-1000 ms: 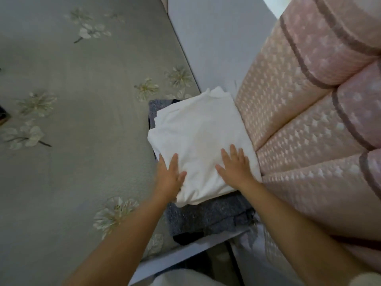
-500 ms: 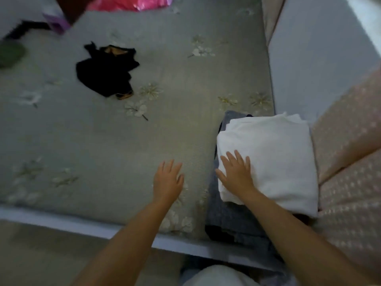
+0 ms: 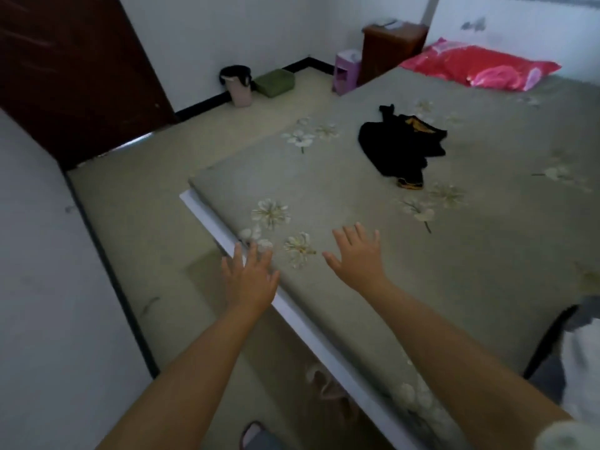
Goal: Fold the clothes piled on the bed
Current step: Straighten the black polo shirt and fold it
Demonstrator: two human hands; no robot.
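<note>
White walls (image 3: 227, 30); dark door (image 3: 74, 69); beige floor (image 3: 146, 196); wooden nightstand (image 3: 389, 47)

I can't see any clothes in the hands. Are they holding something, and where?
Nothing. The left hand and right hand are both open above the bed; the black garment lies untouched.

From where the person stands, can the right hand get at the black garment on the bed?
Probably yes: the right hand is open, and only bare sheet lies before the black garment, though it needs a stretch.

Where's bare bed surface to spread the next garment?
Free: the wide stretch of bed between both hands, left and right, and the black garment. Also bare beyond that garment up to the pink pillow. Crowded: near right edge, by the folded stack.
</note>
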